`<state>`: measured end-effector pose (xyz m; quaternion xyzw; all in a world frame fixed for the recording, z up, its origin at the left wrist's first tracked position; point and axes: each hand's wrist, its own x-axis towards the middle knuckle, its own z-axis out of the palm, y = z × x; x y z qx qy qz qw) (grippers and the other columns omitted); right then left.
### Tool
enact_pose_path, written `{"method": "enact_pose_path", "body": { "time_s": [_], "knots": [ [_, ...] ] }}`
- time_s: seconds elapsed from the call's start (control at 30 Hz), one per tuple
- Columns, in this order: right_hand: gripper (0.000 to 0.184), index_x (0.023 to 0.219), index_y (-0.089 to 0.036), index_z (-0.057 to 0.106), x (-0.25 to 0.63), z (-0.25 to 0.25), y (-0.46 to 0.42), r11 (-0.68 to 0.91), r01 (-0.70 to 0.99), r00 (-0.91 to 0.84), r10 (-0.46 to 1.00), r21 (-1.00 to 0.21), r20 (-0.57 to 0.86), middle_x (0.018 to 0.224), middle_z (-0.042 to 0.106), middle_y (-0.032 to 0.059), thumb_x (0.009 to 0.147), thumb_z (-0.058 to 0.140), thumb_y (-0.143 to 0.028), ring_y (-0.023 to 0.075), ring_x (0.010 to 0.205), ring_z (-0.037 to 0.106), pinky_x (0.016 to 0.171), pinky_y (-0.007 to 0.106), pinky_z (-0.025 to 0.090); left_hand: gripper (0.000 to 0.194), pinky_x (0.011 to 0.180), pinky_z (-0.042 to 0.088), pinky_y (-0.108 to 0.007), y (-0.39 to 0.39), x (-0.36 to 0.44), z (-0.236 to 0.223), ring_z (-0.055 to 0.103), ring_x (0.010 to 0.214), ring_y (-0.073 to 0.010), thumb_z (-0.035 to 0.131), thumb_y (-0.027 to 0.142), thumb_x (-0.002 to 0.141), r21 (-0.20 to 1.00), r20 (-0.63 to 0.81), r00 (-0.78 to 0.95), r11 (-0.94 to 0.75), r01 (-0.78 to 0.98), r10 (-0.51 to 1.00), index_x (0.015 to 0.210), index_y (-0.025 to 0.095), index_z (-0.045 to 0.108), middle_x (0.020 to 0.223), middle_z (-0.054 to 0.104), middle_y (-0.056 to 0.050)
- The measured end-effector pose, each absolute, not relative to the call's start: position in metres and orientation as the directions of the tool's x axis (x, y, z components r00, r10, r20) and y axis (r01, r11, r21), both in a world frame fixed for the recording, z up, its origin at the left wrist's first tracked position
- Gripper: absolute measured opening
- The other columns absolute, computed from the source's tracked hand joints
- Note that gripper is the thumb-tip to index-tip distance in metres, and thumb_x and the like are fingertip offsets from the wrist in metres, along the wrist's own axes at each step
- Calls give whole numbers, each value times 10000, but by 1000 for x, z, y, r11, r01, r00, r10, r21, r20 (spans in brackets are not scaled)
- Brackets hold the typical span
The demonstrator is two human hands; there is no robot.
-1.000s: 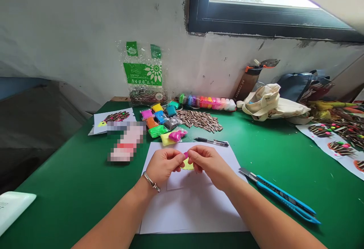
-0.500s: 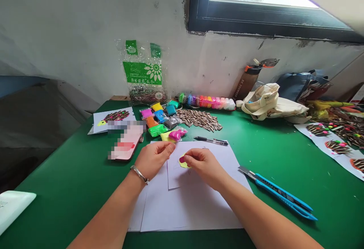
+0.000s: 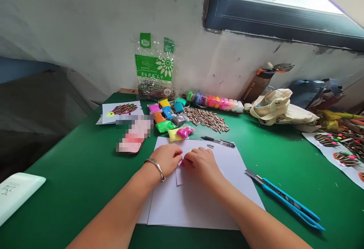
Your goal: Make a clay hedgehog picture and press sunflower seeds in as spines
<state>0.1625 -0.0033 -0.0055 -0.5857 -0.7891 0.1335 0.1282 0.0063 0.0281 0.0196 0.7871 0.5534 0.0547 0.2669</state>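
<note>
Both hands rest side by side on a small white sheet point(image 3: 189, 173) that lies on larger white paper point(image 3: 199, 199) on the green table point(image 3: 71, 173). My left hand point(image 3: 167, 158), with a metal bangle on the wrist, has its fingers curled and presses down at the small sheet's left edge. My right hand point(image 3: 200, 162) is curled too, knuckles up. It covers the yellow and pink clay piece, of which only a sliver shows at the fingertips. What the fingers grip is hidden.
Behind the paper lie a black pen point(image 3: 217, 141), small colour clay bags point(image 3: 170, 120), a heap of sunflower seeds point(image 3: 207, 118), a seed bag point(image 3: 154, 70) and a clay strip point(image 3: 216, 103). Blue box cutters point(image 3: 287, 199) lie right. A phone point(image 3: 132, 137), a cloth bag point(image 3: 277, 106) and finished pictures point(image 3: 338, 148) stand around.
Both hands have come down from above the paper onto the small sheet, and the yellow clay piece is now under my right hand. The view has shifted slightly.
</note>
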Motion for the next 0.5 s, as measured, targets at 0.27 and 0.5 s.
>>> {"method": "enact_pose_path", "body": {
  "time_s": [0.27,0.5],
  "knots": [
    [175,727,-204,634,163,-7,-7,299,922,-278,953,-245,117,772,644,23,877,546,-217,156,750,486,677,315,211,256,643,366,-276,28,6,19,613,809,-209,465,232,844,481,-200,431,-295,826,880,765,239,708,847,712,-38],
    [150,707,-195,602,162,-10,-4,263,932,-243,964,-251,106,760,633,19,853,572,-208,162,757,496,686,309,219,198,578,323,-265,28,7,19,576,685,-186,533,263,781,474,-213,430,-292,831,878,606,217,611,683,652,-10]
  ]
}}
